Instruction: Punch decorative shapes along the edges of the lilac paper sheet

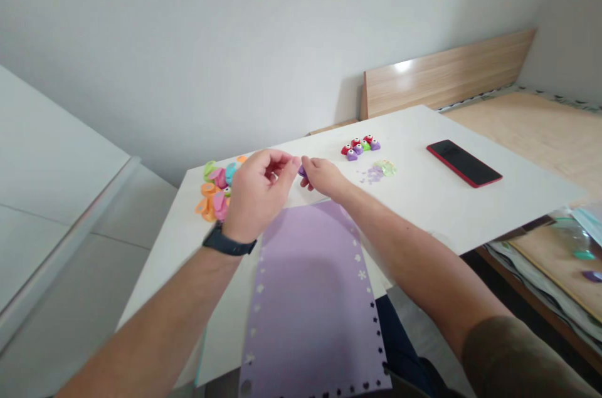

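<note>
Head view: I list one right hand [322, 176], fingers closed on a small purple piece [302, 170], held above the desk [414, 210]. One left hand [261, 191], dark wristband [228, 241] at the wrist, fingers curled, thumb and forefinger tips together just beside the purple piece; I cannot tell whether anything is pinched there. One purple sheet [305, 285], below the hands, flower and star cut-outs along its edges, near end overhanging the desk. One group of red, purple and green pieces with eyes [359, 148], beyond the right hand. Loose purple and green bits [375, 173], nearer. One heap of orange, pink, blue and green pieces [208, 191], left of the left hand. One red-edged phone [463, 162], far right.
</note>
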Available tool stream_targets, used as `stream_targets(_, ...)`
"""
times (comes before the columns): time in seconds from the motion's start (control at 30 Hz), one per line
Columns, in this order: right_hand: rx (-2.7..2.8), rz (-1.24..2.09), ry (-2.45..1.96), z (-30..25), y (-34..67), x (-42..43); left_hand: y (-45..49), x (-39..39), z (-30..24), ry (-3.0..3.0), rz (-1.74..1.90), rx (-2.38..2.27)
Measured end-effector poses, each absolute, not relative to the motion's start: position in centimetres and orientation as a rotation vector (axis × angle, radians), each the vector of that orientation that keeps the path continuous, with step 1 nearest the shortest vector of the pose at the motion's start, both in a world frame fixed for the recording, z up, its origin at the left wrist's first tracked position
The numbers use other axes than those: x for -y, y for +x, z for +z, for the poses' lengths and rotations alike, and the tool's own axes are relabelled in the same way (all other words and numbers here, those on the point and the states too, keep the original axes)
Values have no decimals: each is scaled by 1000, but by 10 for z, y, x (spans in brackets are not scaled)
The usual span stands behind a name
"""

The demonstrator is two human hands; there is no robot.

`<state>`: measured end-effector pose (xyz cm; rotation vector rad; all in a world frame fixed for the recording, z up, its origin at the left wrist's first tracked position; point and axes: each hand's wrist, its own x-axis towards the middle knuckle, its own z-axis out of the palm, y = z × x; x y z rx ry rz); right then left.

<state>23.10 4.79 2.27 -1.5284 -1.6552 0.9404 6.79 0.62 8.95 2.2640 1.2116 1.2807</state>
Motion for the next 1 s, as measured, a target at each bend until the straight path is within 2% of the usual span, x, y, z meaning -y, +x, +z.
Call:
stream_targets(0.07,1455,1114,-1489,23,232,-50,40,0,75,2264,1134,-1294)
stream_targets(0.27,1330,1248,-1413,19,233,-48,-12,7,27,2338,753,-1474)
stream_targets(0.37,1477,1021,-1549,21,240,-47,-22,5,11,2354,727,-1459)
stream_targets(0.5,1794,329,-1886,26,254,-46,-25,4,2,2266,668,-1480)
stream_targets(0.57,1962,170,-2028,29,261,-46,-24,4,0,2233,645,-1520)
stream_targets(0.67,2119,107,-2147,32,266,-47,-26,5,-4,2176,659,-1527)
stream_targets(1.0,2008,136,-2280,36,274,-48,-28,6,-12,2096,732,-1492)
